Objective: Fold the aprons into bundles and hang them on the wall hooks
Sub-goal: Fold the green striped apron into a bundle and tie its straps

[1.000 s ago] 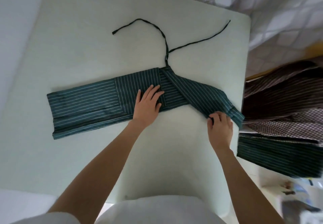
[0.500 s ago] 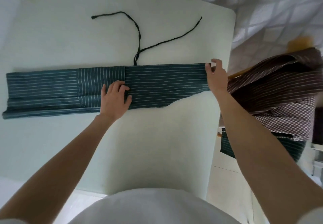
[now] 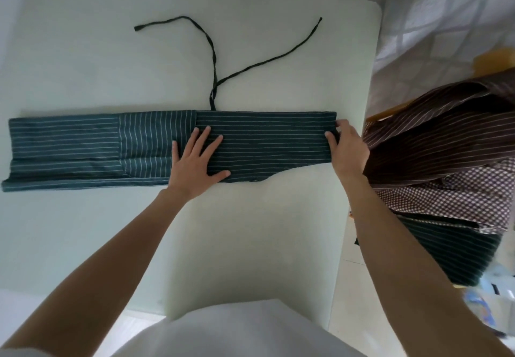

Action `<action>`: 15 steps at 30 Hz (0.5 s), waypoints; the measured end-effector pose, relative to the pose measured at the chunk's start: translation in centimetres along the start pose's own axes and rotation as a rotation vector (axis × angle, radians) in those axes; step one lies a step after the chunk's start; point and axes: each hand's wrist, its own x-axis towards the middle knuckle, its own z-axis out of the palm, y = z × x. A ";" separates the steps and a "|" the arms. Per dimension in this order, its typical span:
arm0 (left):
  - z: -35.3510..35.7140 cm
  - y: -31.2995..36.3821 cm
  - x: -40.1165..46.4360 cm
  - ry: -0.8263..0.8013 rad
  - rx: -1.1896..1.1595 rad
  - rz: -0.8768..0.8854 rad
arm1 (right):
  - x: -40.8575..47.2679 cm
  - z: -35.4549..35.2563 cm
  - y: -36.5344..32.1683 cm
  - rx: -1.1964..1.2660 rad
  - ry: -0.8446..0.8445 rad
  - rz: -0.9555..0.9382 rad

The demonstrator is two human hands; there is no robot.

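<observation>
Hands first: my left hand (image 3: 199,160) lies flat on the green striped apron (image 3: 83,147), fingers straight and spread, palm pressing the cloth near the middle of its length. My right hand (image 3: 348,150) pinches the right end of the same apron, thumb on top of the cloth and fingers curled over the edge.

I see one green striped apron on the bench (image 3: 250,231), folded into a long, narrow band. Its long axis runs left to right across the bench, parallel to the near edge. The left end reaches almost to the left border of the view; the right end stops just short of the bench's right edge. The white stripes run along the band over most of its length and across it on one panel left of centre. The near edge is uneven right of my left hand.

Two dark apron ties (image 3: 214,58) leave the far edge of the band near its middle. They cross once, then diverge: one curves toward the far left, the other runs straight toward the far right corner.

Beside the bench on the right hangs a pile of further aprons (image 3: 446,147), apart from the folded one. I count three patterns: brown striped, brown checked and dark green striped.
</observation>
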 end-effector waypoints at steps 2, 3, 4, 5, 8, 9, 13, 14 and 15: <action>0.0 0.0 0.0 -0.002 -0.003 -0.002 | -0.8 0.8 0.3 -0.010 0.066 0.050; 0.0 0.0 0.0 -0.003 -0.006 0.001 | -1.1 1.0 0.4 0.001 0.125 0.080; 0.1 0.1 0.0 0.000 -0.017 0.001 | -1.6 1.2 0.4 0.030 0.197 0.101; 0.0 0.1 0.0 0.019 -0.047 0.004 | -2.2 1.2 0.1 0.075 0.276 0.108; -0.5 -0.6 -0.3 0.153 -0.305 0.017 | -4.9 1.4 -2.6 0.204 0.372 0.005; -0.9 -1.1 -0.7 0.206 -0.418 0.012 | -6.1 1.6 -4.1 0.258 0.343 -0.066; -2.2 -3.9 -3.4 0.353 -0.576 -0.148 | -9.7 3.1 -11.5 0.413 0.084 -0.313; -2.5 -5.4 -4.5 0.392 -0.561 -0.223 | -10.5 3.7 -13.9 0.414 0.011 -0.373; -2.6 -6.6 -5.2 0.432 -0.555 -0.311 | -11.0 4.3 -15.9 0.398 -0.052 -0.437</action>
